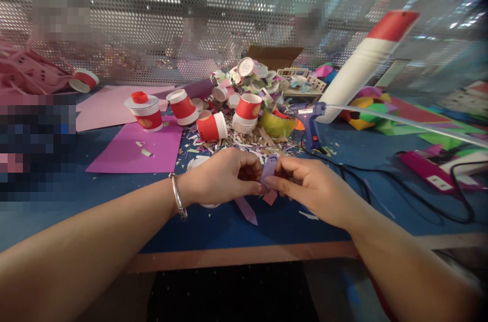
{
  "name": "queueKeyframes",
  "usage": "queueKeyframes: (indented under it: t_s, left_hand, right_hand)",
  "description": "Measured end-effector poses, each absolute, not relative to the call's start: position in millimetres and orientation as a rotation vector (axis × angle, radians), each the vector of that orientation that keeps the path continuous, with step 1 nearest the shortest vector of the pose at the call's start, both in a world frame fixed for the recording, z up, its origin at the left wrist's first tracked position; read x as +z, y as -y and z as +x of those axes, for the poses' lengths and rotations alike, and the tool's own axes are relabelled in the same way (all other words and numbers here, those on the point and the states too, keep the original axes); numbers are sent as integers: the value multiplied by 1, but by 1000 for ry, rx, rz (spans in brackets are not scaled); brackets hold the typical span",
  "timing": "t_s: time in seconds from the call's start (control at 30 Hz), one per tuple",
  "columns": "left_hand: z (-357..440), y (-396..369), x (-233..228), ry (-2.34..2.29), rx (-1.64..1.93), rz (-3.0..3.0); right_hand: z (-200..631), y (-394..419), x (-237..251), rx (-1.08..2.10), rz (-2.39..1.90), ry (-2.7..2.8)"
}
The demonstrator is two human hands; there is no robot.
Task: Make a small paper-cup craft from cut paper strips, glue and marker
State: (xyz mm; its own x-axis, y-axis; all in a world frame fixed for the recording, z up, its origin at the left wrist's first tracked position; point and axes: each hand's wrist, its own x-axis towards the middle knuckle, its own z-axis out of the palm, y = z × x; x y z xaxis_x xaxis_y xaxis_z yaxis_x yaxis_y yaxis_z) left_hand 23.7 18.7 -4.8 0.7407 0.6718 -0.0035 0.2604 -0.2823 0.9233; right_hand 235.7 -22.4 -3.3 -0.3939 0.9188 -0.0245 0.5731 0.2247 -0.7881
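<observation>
Between my two hands is a small purple paper strip (270, 169) with a rounded top and a tiny drawn face. My right hand (310, 185) pinches it between thumb and fingers. On the strip's other side my left hand (229, 174) has its fingers curled in a pinch at the lower edge. Below the hands lie a pointed purple paper strip (247, 211) and a small pink paper piece (270, 197) on the blue table. A white object, partly hidden, sits behind my left hand.
Several red and white paper cups (212, 127) stand or lie behind my hands, among paper scraps. A blue glue gun (312, 125) stands to the right, its cable trailing to a magenta power strip (425, 172). A purple sheet (137, 152) lies left; a tall white tube (358, 65) leans behind.
</observation>
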Motion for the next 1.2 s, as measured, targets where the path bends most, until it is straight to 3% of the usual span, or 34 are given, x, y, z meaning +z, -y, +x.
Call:
queueKeyframes:
  t_s: [0.63,1.2]
  left_hand:
    - [19,-24,-5,-730,590,1918]
    - [21,-21,-15,-713,736,1649]
  right_hand:
    - [233,25,-1,1028,-1358,1908]
    - [229,28,-5,736,-1297,1932]
